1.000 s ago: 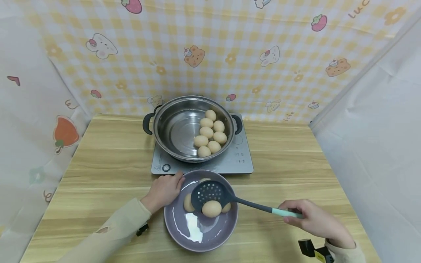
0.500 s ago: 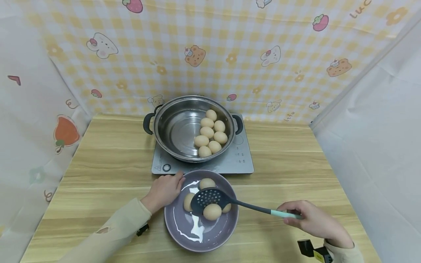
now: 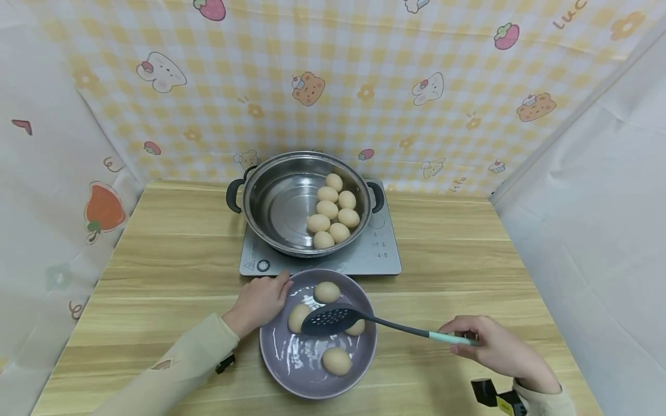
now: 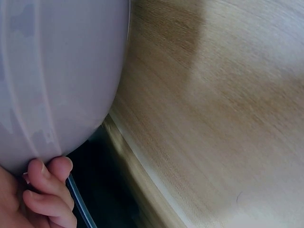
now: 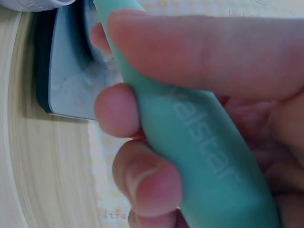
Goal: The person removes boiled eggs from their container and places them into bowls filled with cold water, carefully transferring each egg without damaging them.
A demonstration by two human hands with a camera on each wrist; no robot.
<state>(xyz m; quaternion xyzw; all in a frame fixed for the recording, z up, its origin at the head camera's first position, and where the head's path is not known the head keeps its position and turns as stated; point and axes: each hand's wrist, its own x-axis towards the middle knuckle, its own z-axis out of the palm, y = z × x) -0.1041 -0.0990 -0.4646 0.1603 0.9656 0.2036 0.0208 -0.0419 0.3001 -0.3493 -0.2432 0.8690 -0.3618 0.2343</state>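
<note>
My right hand (image 3: 491, 344) grips the mint-green handle (image 5: 190, 128) of a dark skimmer (image 3: 333, 319); in the right wrist view thumb and fingers wrap it. The skimmer's perforated bowl is tilted over the middle of a purple-grey plate (image 3: 281, 370) and carries no egg. Several brown eggs lie in the plate: one at the back (image 3: 327, 292), one to the left (image 3: 299, 318), one partly behind the skimmer (image 3: 356, 327), and one near the front (image 3: 337, 361). My left hand (image 3: 262, 300) holds the plate's left rim, fingers curled at its edge in the left wrist view.
Behind the plate, a steel pot (image 3: 291, 208) with black side handles stands on a flat induction cooker (image 3: 372, 263). Several eggs (image 3: 326, 208) are gathered in its right half. The wooden table (image 3: 177, 260) meets a checkered cloth backdrop (image 3: 364, 75).
The skimmer's bowl has tipped and lowered slightly. The egg that lay at its front edge has come off and now lies nearer the plate's front. My left hand stays at the rim.
</note>
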